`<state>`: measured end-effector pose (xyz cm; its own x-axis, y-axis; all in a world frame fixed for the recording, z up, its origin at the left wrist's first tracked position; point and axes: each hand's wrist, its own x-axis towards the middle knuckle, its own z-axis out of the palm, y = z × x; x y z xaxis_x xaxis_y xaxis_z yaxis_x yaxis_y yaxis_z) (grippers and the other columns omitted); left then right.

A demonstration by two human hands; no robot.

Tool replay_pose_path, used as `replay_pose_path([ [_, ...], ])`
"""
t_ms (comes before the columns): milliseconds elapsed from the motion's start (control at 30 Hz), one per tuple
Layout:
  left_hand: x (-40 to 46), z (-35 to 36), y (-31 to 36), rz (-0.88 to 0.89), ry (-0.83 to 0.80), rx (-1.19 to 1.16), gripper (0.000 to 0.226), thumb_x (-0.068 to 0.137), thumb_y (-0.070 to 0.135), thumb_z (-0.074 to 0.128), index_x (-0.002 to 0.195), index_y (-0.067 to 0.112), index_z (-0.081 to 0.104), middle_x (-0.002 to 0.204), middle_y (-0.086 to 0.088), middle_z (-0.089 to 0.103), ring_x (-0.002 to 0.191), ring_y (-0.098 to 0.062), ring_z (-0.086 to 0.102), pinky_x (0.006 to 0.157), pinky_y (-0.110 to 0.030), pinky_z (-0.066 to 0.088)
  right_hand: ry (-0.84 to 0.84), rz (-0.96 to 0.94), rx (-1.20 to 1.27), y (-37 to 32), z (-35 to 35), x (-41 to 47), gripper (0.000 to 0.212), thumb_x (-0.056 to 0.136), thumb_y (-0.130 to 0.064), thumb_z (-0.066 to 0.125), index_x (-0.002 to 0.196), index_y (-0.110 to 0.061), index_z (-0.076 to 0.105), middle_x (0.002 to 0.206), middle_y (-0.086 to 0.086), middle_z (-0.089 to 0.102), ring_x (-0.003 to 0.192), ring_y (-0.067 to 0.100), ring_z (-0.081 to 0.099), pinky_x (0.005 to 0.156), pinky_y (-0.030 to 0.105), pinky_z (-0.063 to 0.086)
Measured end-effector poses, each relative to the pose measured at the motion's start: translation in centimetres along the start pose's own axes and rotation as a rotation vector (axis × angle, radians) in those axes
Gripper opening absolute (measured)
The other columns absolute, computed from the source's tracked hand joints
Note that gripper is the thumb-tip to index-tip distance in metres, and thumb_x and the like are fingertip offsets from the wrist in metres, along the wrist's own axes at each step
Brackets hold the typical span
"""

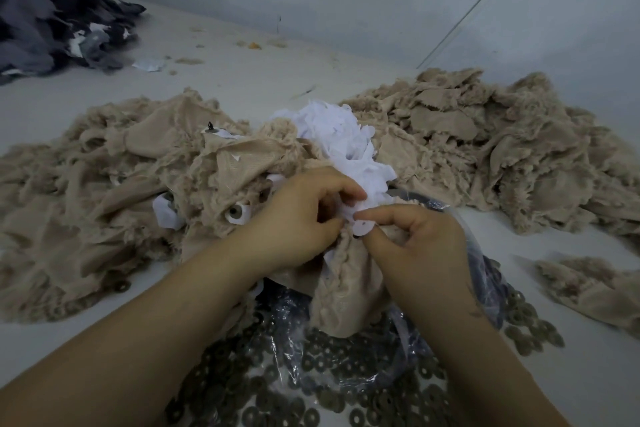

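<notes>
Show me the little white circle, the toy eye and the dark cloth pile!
white circle (363, 227): head view, on its bare middle.
toy eye (236, 211): head view, on the round grey centre.
dark cloth pile (41, 10): head view, on the heap's middle.

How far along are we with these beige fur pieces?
Done, seemingly: the left pile shows at least one fitted eye. In hand: the left hand and right hand pinch a white patch against a beige piece. Left, probably: the right pile, the white heap and many loose washers.
</notes>
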<state>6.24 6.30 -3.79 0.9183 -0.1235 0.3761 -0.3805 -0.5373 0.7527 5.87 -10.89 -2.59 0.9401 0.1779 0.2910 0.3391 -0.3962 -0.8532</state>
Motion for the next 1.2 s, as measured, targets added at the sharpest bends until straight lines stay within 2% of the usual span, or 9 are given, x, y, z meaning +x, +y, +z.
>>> replay_pose_path([
  [200,1.2,0.6,0.2,-0.022,0.036,0.258,0.011,0.085,0.005,0.073,0.092,0.012,0.077,0.084,0.007,0.067,0.075,0.0,0.058,0.071,-0.006,0.043,0.021,-0.03,0.084,-0.3,-1.4,-1.6,0.025,0.083,-0.015,0.077,0.075,-0.039,0.076,0.06,-0.014,0.07,0.04,-0.001,0.05,0.042,0.006,0.035],
  [367,1.9,1.0,0.5,-0.012,0.225,0.418,0.011,0.085,-0.005,0.058,0.076,-0.001,0.061,0.08,-0.01,0.056,0.077,-0.025,0.051,0.072,-0.038,0.04,0.031,-0.031,0.113,-0.1,-2.2,-2.5,0.029,0.081,-0.011,0.077,0.076,-0.039,0.076,0.07,-0.03,0.07,0.065,-0.01,0.065,0.057,0.004,0.045],
  [467,2.3,0.6,0.5,-0.048,0.3,0.538,0.016,0.084,-0.005,0.052,0.074,0.007,0.049,0.083,-0.008,0.048,0.075,-0.029,0.048,0.066,-0.043,0.04,0.038,-0.036,0.125,-0.1,-2.4,-3.0,0.029,0.08,-0.012,0.078,0.073,-0.04,0.077,0.077,-0.021,0.075,0.076,0.002,0.071,0.061,0.013,0.053],
  [567,2.9,0.1,0.3,-0.113,0.27,0.656,0.021,0.085,-0.003,0.05,0.075,0.013,0.04,0.09,-0.013,0.05,0.069,-0.029,0.046,0.058,-0.039,0.037,0.021,-0.043,0.156,-0.4,-2.6,-3.5,0.025,0.078,-0.016,0.077,0.075,-0.041,0.078,0.069,-0.012,0.075,0.064,0.015,0.069,0.056,0.019,0.056],
  [733,3.2,0.3,0.3,-0.165,0.109,0.806,0.009,0.089,0.0,0.049,0.091,0.005,0.056,0.108,-0.015,0.052,0.086,-0.031,0.054,0.071,-0.041,0.047,-0.033,-0.023,0.162,-0.3,-3.5,-3.3,0.029,0.08,-0.009,0.077,0.072,-0.037,0.079,0.066,-0.019,0.073,0.058,-0.007,0.064,0.053,0.006,0.046],
  [900,0.9,0.6,2.0,0.211,0.139,0.393,0.044,0.066,-0.004,0.048,0.103,0.002,0.069,0.106,-0.006,0.063,0.097,-0.028,0.055,0.083,-0.038,0.045,-0.022,-0.016,0.164,0.1,-3.3,-3.0,0.033,0.082,-0.007,0.077,0.073,-0.039,0.076,0.075,-0.022,0.074,0.073,-0.006,0.069,0.062,0.007,0.05],
  [1000,-0.2,0.4,2.5,0.087,-0.129,0.052,0.054,0.071,0.002,0.055,0.12,0.02,0.066,0.113,0.013,0.062,0.075,-0.01,0.058,0.065,-0.024,0.047,-0.006,-0.03,0.173,0.0,-3.1,-3.1,0.029,0.081,-0.007,0.077,0.076,-0.036,0.077,0.068,-0.023,0.072,0.06,-0.009,0.063,0.055,0.004,0.045],
  [1100,0.1,0.9,1.5,0.0,-0.189,0.133,0.046,0.077,-0.001,0.066,0.118,0.018,0.067,0.108,0.005,0.066,0.077,-0.001,0.056,0.065,-0.014,0.041,0.003,-0.039,0.169,-0.2,-3.1,-3.1,0.025,0.081,-0.007,0.077,0.076,-0.032,0.079,0.063,-0.02,0.071,0.05,-0.006,0.058,0.049,0.004,0.041],
  [1200,0.9,1.1,0.9,0.015,-0.011,0.326,0.026,0.083,-0.003,0.061,0.103,0.01,0.072,0.095,-0.005,0.069,0.08,-0.012,0.057,0.071,-0.028,0.046,-0.009,-0.049,0.157,-0.4,-3.3,-3.3,0.024,0.081,-0.014,0.077,0.075,-0.037,0.08,0.052,-0.009,0.067,0.039,0.01,0.049,0.039,0.017,0.038],
])
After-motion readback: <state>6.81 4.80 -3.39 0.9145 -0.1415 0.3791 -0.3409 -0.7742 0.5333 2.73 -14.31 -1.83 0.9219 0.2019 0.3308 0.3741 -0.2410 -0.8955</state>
